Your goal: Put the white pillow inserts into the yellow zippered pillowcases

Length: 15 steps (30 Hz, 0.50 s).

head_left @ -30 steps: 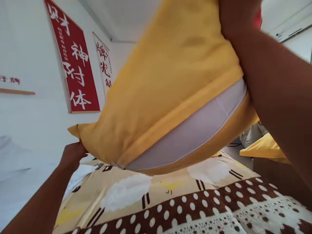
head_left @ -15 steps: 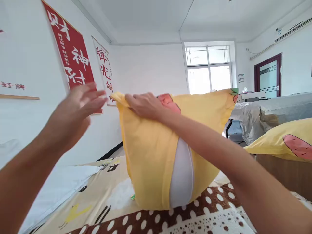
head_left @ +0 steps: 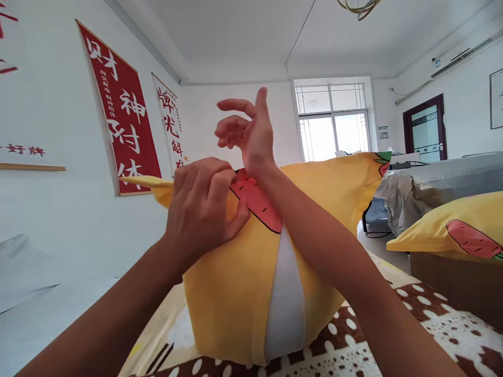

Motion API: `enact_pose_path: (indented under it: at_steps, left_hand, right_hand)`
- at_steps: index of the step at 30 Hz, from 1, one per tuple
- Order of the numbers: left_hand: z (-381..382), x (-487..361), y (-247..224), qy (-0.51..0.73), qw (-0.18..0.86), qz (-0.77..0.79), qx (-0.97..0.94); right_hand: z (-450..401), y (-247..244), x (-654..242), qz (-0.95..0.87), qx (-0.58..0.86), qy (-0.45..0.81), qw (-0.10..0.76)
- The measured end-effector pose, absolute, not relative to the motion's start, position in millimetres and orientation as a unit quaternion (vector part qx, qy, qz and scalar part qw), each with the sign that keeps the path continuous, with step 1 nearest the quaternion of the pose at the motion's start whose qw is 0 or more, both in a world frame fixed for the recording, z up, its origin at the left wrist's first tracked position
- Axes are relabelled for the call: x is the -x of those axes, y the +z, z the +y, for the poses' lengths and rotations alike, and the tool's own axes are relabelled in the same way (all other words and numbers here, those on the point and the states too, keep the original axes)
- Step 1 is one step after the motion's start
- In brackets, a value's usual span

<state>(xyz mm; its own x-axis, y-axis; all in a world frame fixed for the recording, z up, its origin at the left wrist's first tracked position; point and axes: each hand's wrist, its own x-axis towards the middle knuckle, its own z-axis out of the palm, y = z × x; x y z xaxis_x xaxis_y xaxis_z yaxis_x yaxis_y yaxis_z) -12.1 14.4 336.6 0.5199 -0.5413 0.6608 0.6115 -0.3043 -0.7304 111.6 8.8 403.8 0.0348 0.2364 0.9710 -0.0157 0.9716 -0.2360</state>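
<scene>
A yellow pillowcase (head_left: 231, 293) with pink carrot prints stands upright on the bed, and a white pillow (head_left: 286, 309) shows through its gap. My left hand (head_left: 204, 201) grips the pillowcase's upper edge left of the middle, its fingers curled over the cloth. Raised above the pillowcase, my right hand (head_left: 251, 131) has its fingers loosely bent and apart, with nothing in them. Its wrist is beside the carrot print, crossing in front of the cloth.
Patterned bedding (head_left: 353, 327) lies underneath. At the right a second yellow pillow (head_left: 428, 225) rests on a brown box (head_left: 451, 285). White bedding (head_left: 58, 298) is at the left, by the wall. Plastic-covered furniture (head_left: 459, 175) stands behind at the right.
My left hand has come in from the left and taken hold of the pillowcase's top. My right hand has let go of the corner and lifted up. The left corner now sticks out sideways.
</scene>
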Motion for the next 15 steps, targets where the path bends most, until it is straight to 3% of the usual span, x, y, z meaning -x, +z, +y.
enact_pose_path:
  at_steps: [3, 7, 10, 15]
  left_hand:
    - [21.7, 10.2, 347.3, -0.378, 0.487, -0.221, 0.756]
    - [28.6, 15.9, 357.6, -0.27, 0.283, -0.403, 0.827]
    - [32.7, 29.8, 357.6, -0.289, 0.231, -0.413, 0.832]
    - [43.4, 56.6, 366.9, -0.28, 0.345, -0.437, 0.782]
  right_hand:
    - [-1.7, 399.9, -119.6, -0.641, -0.045, 0.152, 0.751]
    - [-19.9, 388.7, -137.0, -0.687, 0.029, -0.031, 0.725]
    - [-40.8, 378.0, -175.2, -0.8, 0.15, -0.199, 0.546]
    - [-69.4, 373.1, -260.6, -0.82, 0.404, -0.317, 0.252]
